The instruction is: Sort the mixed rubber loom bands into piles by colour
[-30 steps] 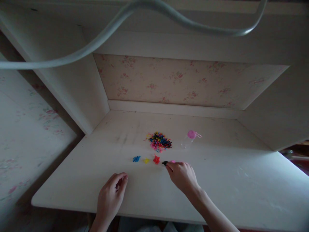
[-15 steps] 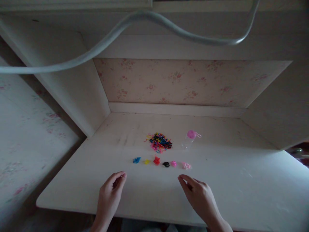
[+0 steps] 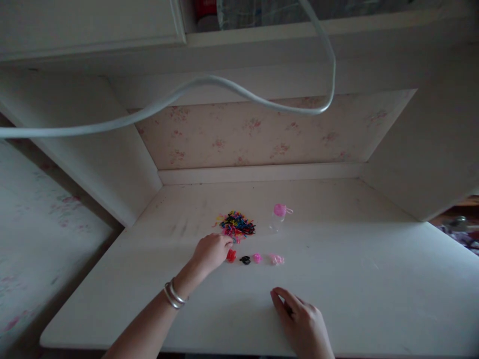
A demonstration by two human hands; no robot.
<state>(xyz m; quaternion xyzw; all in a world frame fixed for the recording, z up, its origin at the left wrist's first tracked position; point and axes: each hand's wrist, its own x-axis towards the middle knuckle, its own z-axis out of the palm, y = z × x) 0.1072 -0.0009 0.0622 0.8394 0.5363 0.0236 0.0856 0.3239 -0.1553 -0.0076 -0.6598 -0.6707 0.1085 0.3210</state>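
Observation:
My left hand reaches to the near edge of a mixed pile of small coloured rubber bands. Its fingers are closed at the pile, and whatever they pinch is too small to make out. Just right of the fingertips lies a red bunch of bands; a black bunch, a bright pink one and a pale pink one continue that row. Lower right, above the tabletop, my right hand keeps thumb and finger pinched together; any held item is hidden.
A small clear bottle with a pink lid is right of the pile. The white desk has side panels and a raised strip at the back. A white cable crosses the upper view, in front of the shelf.
My left hand has moved forward and right to the pile, now covering the spot of the blue and yellow bunches. My right hand stays pinched near the front. The camera view has shifted.

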